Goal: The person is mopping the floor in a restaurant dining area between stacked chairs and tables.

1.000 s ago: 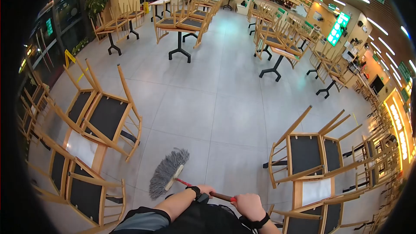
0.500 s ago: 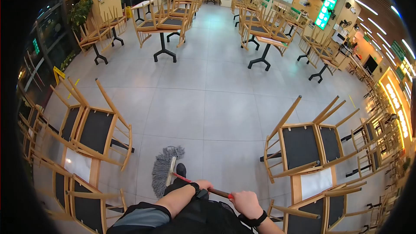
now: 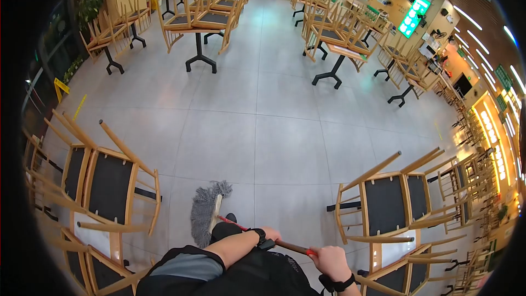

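Observation:
A mop with a grey string head [image 3: 204, 211] lies spread on the tiled floor, in front of me and a little left. Its pale crossbar joins a handle [image 3: 293, 247], red near the head and brown farther up, which slants back across my body. My left hand [image 3: 269, 234] is wrapped round the handle's middle. Farther up, near its end, my right hand [image 3: 332, 262] grips it with closed fingers. Dark bands are on both wrists. One dark shoe [image 3: 230, 217] shows beside the mop head, partly hidden by my leg and arm.
Upturned wooden chairs rest on tables at my left [image 3: 109, 186] and right [image 3: 385, 200]. More stacked chairs and tables stand ahead, left [image 3: 200, 19] and right [image 3: 334, 35]. Grey floor [image 3: 257, 131] runs between them. A yellow floor sign [image 3: 61, 89] stands far left.
The near chairs and tables sit lower in view, and the far ones have shifted slightly up. Both hands are a little farther right, still on the handle. The mop head stays nearly in place in view.

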`<state>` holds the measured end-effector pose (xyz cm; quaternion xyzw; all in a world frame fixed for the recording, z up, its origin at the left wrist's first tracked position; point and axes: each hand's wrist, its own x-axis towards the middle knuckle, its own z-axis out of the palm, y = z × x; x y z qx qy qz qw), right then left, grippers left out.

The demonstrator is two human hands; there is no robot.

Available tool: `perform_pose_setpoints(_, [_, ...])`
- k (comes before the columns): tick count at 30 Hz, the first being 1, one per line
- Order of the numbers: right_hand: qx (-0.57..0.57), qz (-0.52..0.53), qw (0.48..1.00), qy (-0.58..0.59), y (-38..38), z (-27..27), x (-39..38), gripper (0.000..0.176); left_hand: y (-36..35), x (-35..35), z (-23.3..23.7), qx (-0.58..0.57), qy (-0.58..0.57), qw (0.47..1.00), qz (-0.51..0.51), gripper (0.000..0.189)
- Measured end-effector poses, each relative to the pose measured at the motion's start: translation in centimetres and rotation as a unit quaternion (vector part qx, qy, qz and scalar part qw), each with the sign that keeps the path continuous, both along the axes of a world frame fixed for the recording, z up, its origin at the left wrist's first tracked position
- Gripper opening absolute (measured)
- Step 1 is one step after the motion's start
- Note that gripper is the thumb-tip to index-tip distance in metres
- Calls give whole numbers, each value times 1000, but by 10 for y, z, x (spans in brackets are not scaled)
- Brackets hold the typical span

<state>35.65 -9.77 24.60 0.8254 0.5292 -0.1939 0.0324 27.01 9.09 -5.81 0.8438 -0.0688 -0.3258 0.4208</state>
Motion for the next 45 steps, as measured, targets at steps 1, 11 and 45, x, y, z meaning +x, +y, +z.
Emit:
perform_pose_setpoints(1, [-17, -8, 1000, -4, 10, -4, 5, 21, 11, 7, -7, -3, 0, 1000, -7, 26])
perform_pose_setpoints(11, [-7, -118, 992, 50, 92, -41, 34, 30, 123, 55, -23, 26, -10, 999, 37, 31])
perform_pose_setpoints(45, [29, 293, 925, 239, 624, -241, 98, 14, 459, 28, 15, 269, -61, 759, 590, 26])
